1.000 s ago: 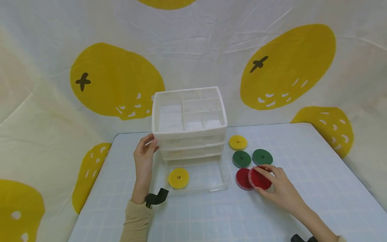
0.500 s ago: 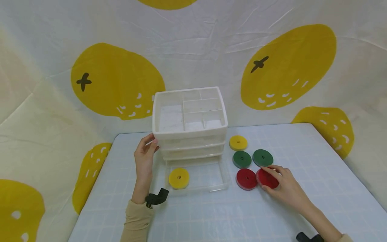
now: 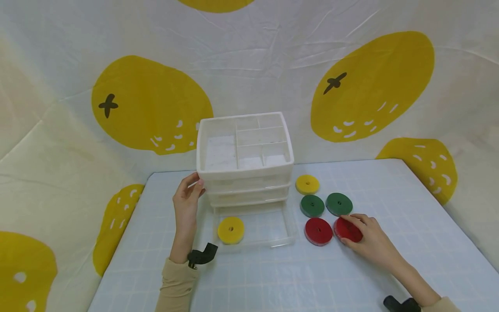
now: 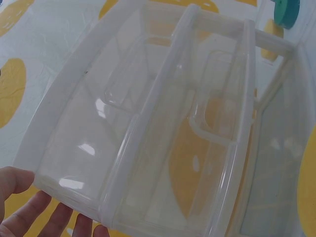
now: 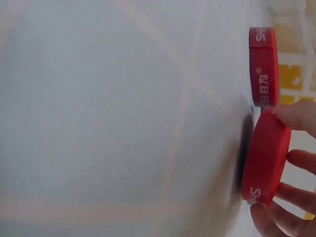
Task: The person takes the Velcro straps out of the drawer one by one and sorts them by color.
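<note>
A white plastic drawer unit (image 3: 244,171) stands near the back of the table, with its bottom drawer (image 3: 269,225) pulled out. One yellow tape roll (image 3: 231,230) lies in that drawer's left part. My left hand (image 3: 188,203) rests against the unit's left side; in the left wrist view its fingertips (image 4: 59,217) touch the edge. Out on the right, my right hand (image 3: 372,240) pinches a red tape roll (image 3: 348,229) between thumb and fingers, low at the table. In the right wrist view, lettering shows on its rim. Beside it, to the left, lies another red roll (image 3: 318,231).
Two green rolls, one nearer the unit (image 3: 312,206) and one farther right (image 3: 339,204), lie behind the red ones. Farther back is a second yellow roll (image 3: 307,184). The unit's top tray (image 3: 244,170) has dividers. Patterned cloth hangs behind the table.
My right hand has carried the red roll right and slightly down, off its overlap with the other red roll. The left hand keeps its place on the drawer unit.
</note>
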The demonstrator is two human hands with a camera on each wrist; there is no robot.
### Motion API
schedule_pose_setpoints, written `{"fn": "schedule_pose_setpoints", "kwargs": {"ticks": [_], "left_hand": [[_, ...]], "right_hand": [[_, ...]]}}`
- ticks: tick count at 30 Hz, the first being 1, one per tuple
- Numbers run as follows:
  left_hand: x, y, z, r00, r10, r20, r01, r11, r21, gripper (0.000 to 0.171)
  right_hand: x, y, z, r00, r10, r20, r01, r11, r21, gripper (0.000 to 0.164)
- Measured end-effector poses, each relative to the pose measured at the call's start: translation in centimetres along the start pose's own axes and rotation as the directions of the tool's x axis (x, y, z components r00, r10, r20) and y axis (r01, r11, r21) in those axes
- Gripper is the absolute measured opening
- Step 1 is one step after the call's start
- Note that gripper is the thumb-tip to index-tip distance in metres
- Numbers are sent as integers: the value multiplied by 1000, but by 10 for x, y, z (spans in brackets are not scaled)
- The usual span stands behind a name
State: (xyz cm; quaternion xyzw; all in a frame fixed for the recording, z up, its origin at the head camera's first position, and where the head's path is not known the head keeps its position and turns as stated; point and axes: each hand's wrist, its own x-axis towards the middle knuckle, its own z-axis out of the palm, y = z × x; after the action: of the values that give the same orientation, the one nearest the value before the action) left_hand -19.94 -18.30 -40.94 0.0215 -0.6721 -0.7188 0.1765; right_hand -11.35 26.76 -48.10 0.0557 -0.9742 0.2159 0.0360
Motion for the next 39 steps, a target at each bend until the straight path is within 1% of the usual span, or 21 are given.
{"fn": "schedule_pose_setpoints", "kwargs": {"ticks": [7,16,24,32,39], "left_hand": [[0,0,-1,1000,8,7,-8,1000,-9,33],[-1,1,0,1000,-4,2,4,1000,-9,32],[-1,1,0,1000,-3,-3,3,1000,-18,33],[-1,1,0,1000,1,-6,-1,1000,-15,33],[-2,2,0,1000,3,1,-3,1000,-12,34]], "right_hand": [[4,4,3,1000,7,24,-7,1000,1,74],[7,10,6,999,2,43,-1,1000,-9,71],[10,8,4,999,-2,52,4,1000,-31,71],[11,7,2,998,0,70,3,999,-42,76],[11,5,-2,998,-16,62,20,998,-58,71]]}}
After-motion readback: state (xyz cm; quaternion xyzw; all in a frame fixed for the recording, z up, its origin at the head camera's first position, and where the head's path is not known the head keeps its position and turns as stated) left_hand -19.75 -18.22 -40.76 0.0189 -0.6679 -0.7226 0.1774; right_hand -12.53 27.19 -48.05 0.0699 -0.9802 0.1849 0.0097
